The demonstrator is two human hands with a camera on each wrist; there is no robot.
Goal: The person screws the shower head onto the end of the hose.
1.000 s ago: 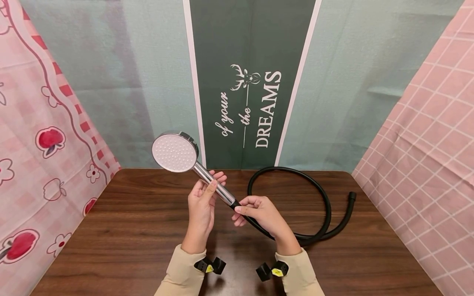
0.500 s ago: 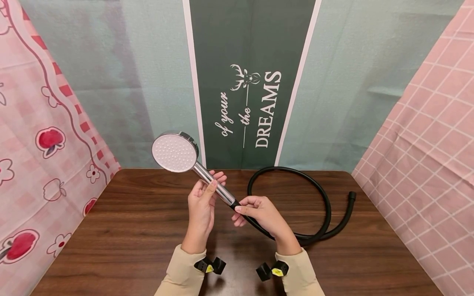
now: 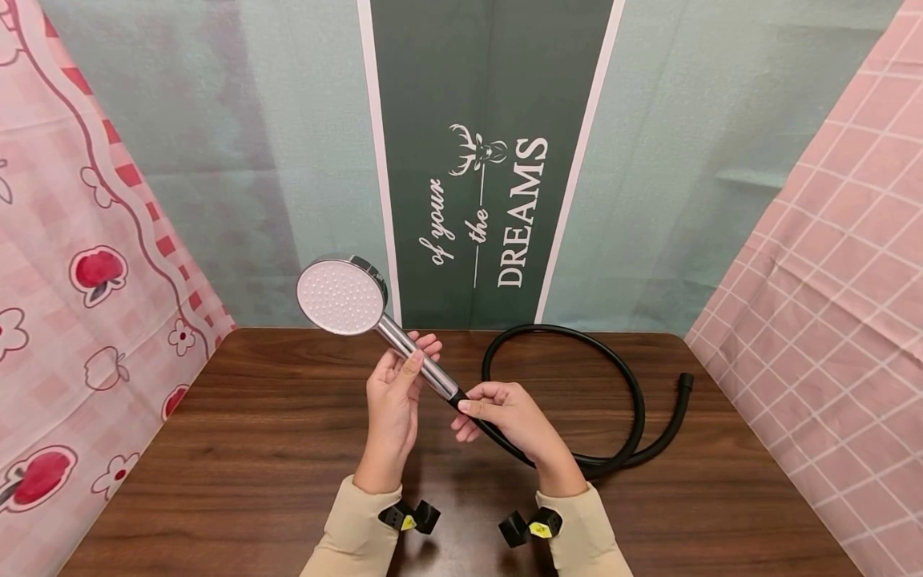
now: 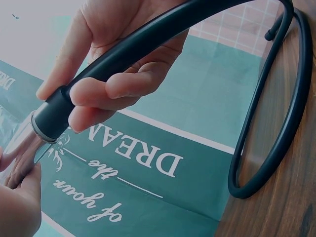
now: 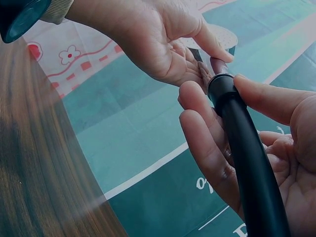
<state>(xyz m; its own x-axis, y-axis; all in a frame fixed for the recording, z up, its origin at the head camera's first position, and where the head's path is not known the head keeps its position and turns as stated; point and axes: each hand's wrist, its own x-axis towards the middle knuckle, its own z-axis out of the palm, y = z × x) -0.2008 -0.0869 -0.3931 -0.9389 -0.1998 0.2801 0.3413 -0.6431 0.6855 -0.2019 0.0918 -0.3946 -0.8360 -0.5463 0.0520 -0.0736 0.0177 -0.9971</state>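
A chrome shower head (image 3: pixel 341 295) with a white nozzle face is held tilted above the table, face toward the head camera. My left hand (image 3: pixel 392 401) grips its silver handle (image 3: pixel 437 377), thumb in front and fingers behind. At the handle's lower end, my right hand (image 3: pixel 508 417) pinches the black collar (image 5: pixel 223 89) of a black hose (image 5: pixel 252 163) between thumb and fingers. In the left wrist view the collar (image 4: pixel 52 116) sits against the handle's metal rim; whether it is threaded tight cannot be seen.
The hose loops on the right side of the brown wooden table (image 3: pixel 288 449), its free end (image 3: pixel 686 383) pointing away from me. A green cloth with lettering hangs behind. Pink patterned cloths (image 3: pixel 829 320) stand at both sides. Each sleeve carries a black wrist camera (image 3: pixel 411 517).
Almost nothing differs. Both hands stay in the same place and keep their hold on the handle and the hose collar.
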